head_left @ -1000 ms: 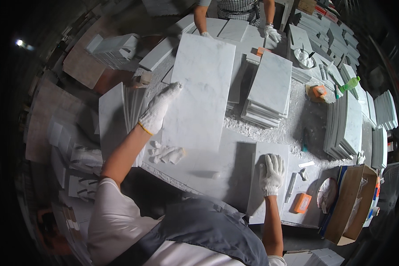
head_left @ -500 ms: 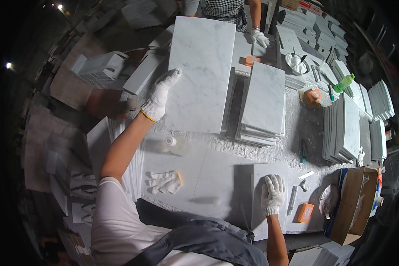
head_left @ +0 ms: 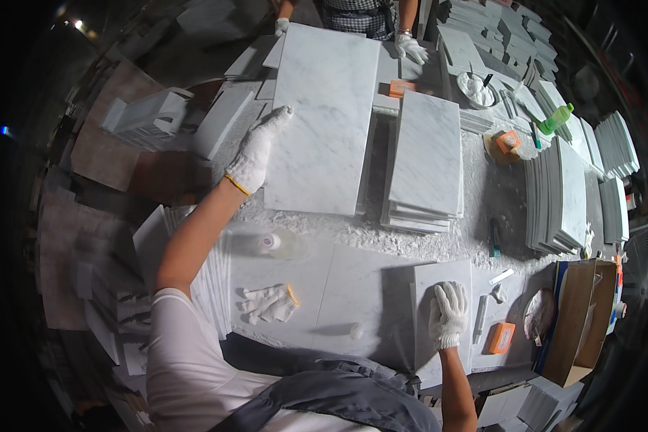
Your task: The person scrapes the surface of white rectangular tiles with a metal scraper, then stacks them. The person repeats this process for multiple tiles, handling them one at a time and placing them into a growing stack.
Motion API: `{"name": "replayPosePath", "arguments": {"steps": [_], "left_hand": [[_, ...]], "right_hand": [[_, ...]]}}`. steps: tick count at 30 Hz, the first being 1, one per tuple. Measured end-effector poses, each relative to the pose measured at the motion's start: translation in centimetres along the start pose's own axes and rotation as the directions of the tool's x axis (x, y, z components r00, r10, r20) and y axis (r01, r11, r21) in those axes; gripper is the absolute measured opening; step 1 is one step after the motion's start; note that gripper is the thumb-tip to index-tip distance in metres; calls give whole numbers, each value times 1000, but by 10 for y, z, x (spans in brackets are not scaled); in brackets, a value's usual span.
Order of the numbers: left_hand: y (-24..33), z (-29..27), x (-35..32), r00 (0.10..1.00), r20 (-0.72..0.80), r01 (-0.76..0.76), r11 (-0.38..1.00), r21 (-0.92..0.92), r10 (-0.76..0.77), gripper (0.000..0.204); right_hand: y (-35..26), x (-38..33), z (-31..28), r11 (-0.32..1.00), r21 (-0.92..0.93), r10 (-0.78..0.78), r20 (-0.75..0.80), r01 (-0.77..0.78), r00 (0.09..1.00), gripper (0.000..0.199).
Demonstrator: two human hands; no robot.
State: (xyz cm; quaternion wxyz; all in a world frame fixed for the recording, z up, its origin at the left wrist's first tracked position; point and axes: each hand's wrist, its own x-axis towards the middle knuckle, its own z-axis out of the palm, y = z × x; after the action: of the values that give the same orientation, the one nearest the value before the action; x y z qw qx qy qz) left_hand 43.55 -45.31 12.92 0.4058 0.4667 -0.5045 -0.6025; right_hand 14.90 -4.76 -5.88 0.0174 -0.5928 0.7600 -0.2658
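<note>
A large white marble slab (head_left: 325, 115) lies across the middle of the worktable. My left hand (head_left: 255, 151), in a white knit glove, rests flat against the slab's left edge. Across the table another person's gloved hands (head_left: 410, 47) hold the slab's far end. My right hand (head_left: 448, 313), also gloved, presses flat on a smaller marble tile (head_left: 439, 288) near the front edge. To the right of the slab sits a stack of marble tiles (head_left: 425, 162).
A spare white glove (head_left: 270, 304) and a clear bottle (head_left: 284, 245) lie on the table's near part. Upright tile rows (head_left: 558, 194) stand at right, beside an open cardboard box (head_left: 579, 317), orange blocks (head_left: 502, 337) and a green bottle (head_left: 556, 119). More tile stacks (head_left: 151, 119) sit left.
The large slab has slid away from me toward the other person, my left arm stretching out with it. My right hand stays on the small tile.
</note>
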Motion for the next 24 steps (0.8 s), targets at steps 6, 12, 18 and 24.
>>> {"name": "replayPosePath", "arguments": {"steps": [6,12,18,24], "left_hand": [[-33,-12,30,981,28,188,981,38,-190,64],[-92,-28,77,939,91,331,943,42,-333,65],[-135,-23,107,913,112,396,918,1,-393,66],[-154,-24,121,924,96,368,929,44,-371,67]], "right_hand": [[-1,4,-3,1000,-3,23,16,-23,1000,33],[2,4,0,999,17,37,29,-38,999,34],[4,4,2,999,9,53,56,-53,997,33],[7,6,3,1000,-20,11,58,-10,998,41]]}}
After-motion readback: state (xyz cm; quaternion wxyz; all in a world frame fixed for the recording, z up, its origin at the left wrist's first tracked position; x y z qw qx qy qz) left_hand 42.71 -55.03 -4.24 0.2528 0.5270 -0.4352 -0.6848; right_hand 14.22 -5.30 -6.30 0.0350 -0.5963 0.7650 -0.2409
